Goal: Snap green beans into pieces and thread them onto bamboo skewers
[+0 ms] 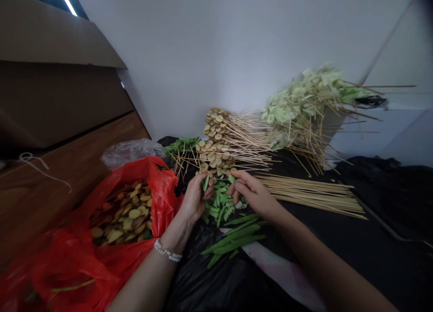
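Observation:
My left hand point(196, 197) is curled around a short green bean piece point(205, 182), held between thumb and fingers above a heap of cut green bean pieces point(219, 206). My right hand point(252, 192) hovers over the same heap with fingers bent down, fingertips touching the pieces; what they pinch is unclear. Whole long green beans point(237, 240) lie just below my right wrist. A beaded bracelet point(167, 252) circles my left wrist.
A red plastic bag point(111, 253) of sliced potato rounds sits at left. Bare bamboo skewers point(311, 195) lie to the right. Skewered potato slices point(216, 140), skewered green beans point(182, 146) and skewered cabbage point(304, 100) are piled against the white wall. Black plastic covers the surface.

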`<state>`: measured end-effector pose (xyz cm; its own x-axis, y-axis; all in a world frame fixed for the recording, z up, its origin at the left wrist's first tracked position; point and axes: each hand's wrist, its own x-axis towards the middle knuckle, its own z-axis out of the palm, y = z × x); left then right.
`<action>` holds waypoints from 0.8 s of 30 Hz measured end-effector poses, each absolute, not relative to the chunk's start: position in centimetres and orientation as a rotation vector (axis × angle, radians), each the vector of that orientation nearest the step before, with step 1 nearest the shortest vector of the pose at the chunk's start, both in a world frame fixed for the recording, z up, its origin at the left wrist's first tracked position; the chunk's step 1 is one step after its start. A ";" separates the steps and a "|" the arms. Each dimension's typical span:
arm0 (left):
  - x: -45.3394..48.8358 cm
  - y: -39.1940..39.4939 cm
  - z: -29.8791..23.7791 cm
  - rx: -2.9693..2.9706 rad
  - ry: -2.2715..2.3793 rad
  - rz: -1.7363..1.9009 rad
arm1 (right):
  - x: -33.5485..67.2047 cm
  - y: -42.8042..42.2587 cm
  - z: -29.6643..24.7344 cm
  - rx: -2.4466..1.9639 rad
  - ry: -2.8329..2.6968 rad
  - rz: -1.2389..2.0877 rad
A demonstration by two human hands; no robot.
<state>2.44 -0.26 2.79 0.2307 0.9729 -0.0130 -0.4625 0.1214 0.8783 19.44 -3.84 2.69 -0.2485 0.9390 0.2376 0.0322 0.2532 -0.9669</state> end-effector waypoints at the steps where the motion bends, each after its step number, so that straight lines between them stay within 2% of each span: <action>1: 2.5 -0.4 2.8 0.897 0.714 1.180 | 19.4 -3.9 2.8 -0.898 -1.496 1.227; 7: 3.2 -1.5 2.0 1.077 0.705 0.992 | 18.8 -4.3 2.8 -0.871 -1.497 1.407; 13: 2.2 -0.2 2.4 0.545 0.508 1.008 | 19.8 -4.1 2.8 -1.211 -2.037 0.974; 17: 1.6 0.3 2.7 0.191 0.478 0.903 | 20.2 -4.2 2.2 -1.224 -2.476 0.801; 24: 1.8 -0.1 2.8 0.254 0.517 0.870 | 19.6 -4.7 1.7 -1.209 -2.651 0.594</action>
